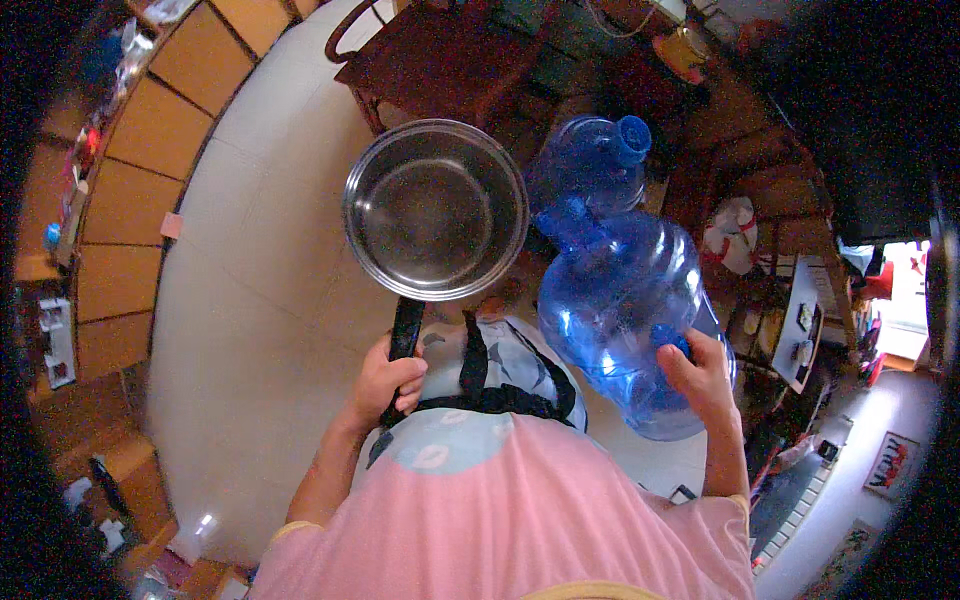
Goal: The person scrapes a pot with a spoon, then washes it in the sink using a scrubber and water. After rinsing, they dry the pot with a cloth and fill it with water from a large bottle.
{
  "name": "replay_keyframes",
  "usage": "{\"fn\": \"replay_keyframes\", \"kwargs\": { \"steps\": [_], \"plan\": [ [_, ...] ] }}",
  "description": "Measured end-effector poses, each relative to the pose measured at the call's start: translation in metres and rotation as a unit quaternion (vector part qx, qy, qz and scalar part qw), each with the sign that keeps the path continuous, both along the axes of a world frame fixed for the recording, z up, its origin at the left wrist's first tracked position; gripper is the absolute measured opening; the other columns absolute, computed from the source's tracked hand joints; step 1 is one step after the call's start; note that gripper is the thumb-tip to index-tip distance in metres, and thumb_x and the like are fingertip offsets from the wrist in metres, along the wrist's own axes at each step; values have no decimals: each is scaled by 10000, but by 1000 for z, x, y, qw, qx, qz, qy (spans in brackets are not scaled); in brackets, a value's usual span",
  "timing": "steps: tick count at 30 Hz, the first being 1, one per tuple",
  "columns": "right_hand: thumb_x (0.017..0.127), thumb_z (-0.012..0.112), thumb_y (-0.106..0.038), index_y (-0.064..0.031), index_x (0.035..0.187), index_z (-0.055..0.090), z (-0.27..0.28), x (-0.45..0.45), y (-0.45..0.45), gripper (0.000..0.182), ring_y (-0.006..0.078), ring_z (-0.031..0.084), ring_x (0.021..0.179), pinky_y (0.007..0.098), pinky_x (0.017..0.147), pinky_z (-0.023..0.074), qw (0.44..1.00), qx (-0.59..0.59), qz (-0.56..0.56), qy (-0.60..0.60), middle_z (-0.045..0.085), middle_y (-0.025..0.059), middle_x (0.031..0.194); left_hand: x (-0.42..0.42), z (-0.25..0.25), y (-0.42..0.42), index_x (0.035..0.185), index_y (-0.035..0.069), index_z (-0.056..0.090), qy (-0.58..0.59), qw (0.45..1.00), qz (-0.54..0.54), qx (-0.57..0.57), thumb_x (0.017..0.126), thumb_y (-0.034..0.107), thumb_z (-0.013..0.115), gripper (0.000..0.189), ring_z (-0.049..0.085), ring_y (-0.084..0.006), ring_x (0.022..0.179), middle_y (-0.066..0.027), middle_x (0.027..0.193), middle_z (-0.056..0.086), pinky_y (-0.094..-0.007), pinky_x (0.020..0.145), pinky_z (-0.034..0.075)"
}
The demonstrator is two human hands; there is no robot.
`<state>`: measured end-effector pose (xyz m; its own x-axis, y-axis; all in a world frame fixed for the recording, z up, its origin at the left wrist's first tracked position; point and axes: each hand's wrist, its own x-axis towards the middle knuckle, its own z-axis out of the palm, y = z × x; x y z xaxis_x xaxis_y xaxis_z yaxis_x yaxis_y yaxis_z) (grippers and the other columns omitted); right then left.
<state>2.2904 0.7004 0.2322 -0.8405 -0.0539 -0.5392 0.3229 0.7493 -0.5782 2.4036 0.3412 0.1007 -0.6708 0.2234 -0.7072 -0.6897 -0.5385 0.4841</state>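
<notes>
A shiny metal saucepan [435, 214] is held out in front of me, its round inside facing up with nothing seen in it. My left hand [386, 382] is wrapped around its black handle [406, 326]. To the right stand large clear-blue plastic water jugs, apparently two, overlapping. My right hand [697, 367] grips a blue knob or cap [670, 339] on the nearer jug [615, 292], thumb and fingers closed about it. The farther jug [589, 165] has a blue neck [634, 139] at its upper right. The saucepan's rim lies close beside that jug.
A dark wooden chair [442, 64] stands beyond the saucepan. Wooden drawer fronts [127, 199] curve along the left of the pale floor [247, 315]. At right are dark shelves with a white and red bag [731, 236] and a piano-like keyboard [795, 510].
</notes>
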Motion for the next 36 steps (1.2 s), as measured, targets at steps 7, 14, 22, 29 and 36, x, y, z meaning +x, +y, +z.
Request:
{"fn": "replay_keyframes", "kwargs": {
  "steps": [7,14,22,29,36],
  "plan": [
    [859,695,-315,-8,860,655,27,-29,-50,309,62,510,690,274,588,423,993,37,94,-55,624,19,718,3,-3,-3,949,66,418,33,999,-7,3,820,65,604,227,413,-97,411,-8,594,423,-257,371,350],
    [866,677,-375,-2,787,612,44,-49,-80,386,69,422,626,294,528,349,978,99,161,-86,506,2,626,9,-8,2,977,84,439,47,999,22,-2,803,110,648,273,415,-107,403,-19,605,444,-258,345,339],
    [856,679,-410,21,783,620,59,-64,-99,441,95,456,603,347,534,381,954,171,242,-44,550,102,603,11,-11,6,923,66,386,35,997,40,48,807,49,598,242,395,-100,413,-16,601,412,-257,366,335],
    [855,677,-413,18,813,644,67,-71,-102,434,125,484,575,371,532,402,937,206,281,-11,571,143,605,17,-23,7,979,77,410,28,996,48,70,805,82,627,279,391,-104,411,-18,610,421,-257,355,340],
    [857,672,-425,22,797,634,67,-69,-100,453,139,492,570,376,539,406,945,200,258,-7,580,150,614,18,-21,7,1005,76,424,46,996,52,58,811,101,633,285,385,-102,410,-14,608,421,-250,352,344]
  ]
}}
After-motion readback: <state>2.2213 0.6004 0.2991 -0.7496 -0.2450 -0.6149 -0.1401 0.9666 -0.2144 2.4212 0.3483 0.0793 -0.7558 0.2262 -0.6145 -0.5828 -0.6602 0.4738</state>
